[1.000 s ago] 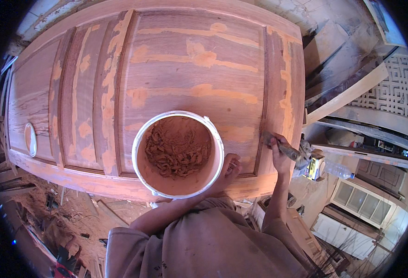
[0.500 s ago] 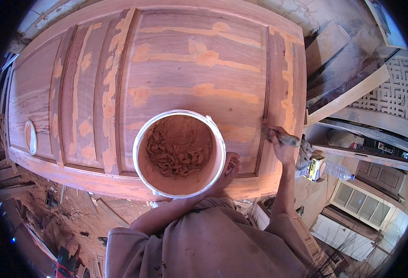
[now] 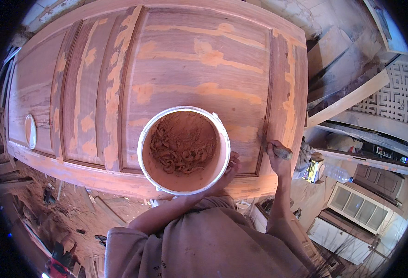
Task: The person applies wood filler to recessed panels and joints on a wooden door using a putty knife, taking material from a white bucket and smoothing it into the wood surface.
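Note:
A white-rimmed bucket (image 3: 190, 183) of reddish-brown putty (image 3: 183, 148) is in front of me, over the near edge of a wooden panelled door (image 3: 204, 72). My left forearm passes along the bucket's near side. My left hand (image 3: 231, 167) curls round its right side, the fingers partly hidden. In my right hand (image 3: 276, 160) is a short tool with a thick grey-brown handle (image 3: 284, 153). Its dark working end meets the moulding at the right of the large panel; its exact kind is unclear. Orange filler streaks and patches mark the door.
A white round lid (image 3: 31, 132) rests on the door's left end. Wood scraps and dust litter the floor (image 3: 106, 185) at lower left. To the right are leaning boards (image 3: 352, 99), a yellow box (image 3: 314, 170), a plastic bottle (image 3: 337, 173) and a white-framed window (image 3: 359, 206).
My right hand and its tool have shifted slightly nearer along the moulding, and the handle's angle has changed. The bucket appears slightly further right in view; my left hand keeps its place against it.

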`<control>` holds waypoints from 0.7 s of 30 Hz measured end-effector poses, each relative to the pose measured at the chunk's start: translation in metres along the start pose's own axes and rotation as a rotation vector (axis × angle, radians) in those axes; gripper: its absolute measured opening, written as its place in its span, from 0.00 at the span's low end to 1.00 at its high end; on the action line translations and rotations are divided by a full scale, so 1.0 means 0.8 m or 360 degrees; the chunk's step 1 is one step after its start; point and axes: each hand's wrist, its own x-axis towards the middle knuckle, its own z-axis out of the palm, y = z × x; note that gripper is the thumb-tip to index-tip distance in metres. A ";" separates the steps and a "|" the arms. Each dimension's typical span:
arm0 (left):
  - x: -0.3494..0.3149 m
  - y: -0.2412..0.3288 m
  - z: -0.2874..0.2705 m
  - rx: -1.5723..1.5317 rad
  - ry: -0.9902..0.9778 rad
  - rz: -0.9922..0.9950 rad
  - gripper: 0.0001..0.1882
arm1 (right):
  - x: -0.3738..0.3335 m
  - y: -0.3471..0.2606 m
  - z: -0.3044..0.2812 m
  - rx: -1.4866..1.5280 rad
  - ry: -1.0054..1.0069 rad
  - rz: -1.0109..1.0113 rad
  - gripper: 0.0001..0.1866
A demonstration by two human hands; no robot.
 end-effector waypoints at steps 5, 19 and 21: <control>-0.001 0.003 0.001 0.0069 -0.0166 -0.0142 0.19 | -0.010 0.014 -0.001 0.0574 0.0089 0.0191 0.10; 0.019 0.001 0.010 0.0309 0.0260 -0.0023 0.21 | -0.010 -0.098 0.099 -0.0418 0.0205 0.0097 0.20; 0.030 0.019 0.020 0.0230 0.0378 -0.0108 0.17 | -0.009 -0.093 0.108 -0.0393 0.0262 0.0158 0.20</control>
